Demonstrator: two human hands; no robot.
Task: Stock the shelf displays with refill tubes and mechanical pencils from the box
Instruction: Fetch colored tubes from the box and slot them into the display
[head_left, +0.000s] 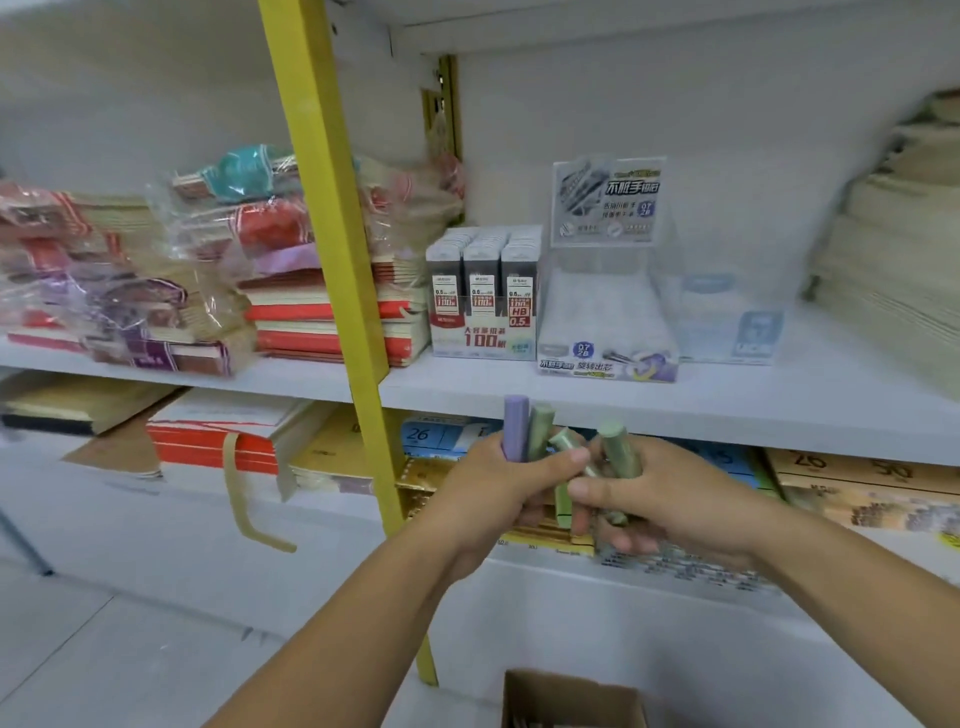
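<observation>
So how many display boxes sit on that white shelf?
3, side by side: the refill display at the left, the clear purple-fronted display in the middle, the clear blue-labelled display at the right. More may lie out of frame.

Yellow upright post (332, 234) runs top to bottom. Plastic-wrapped notebook bundles (130, 291) lie left of it, a red-edged notebook stack (296, 340) behind it. Cream paper stacks (893, 249) sit far right. Blue pad marked 26 (422, 434) lies below.

The white shelf (519, 397) carries plastic-wrapped notebook bundles (130, 296), red-spined notebooks (332, 325), a lead refill display (483, 301) just beside a clear display case (608, 317), and cream paper stacks (893, 270) at right.
</observation>
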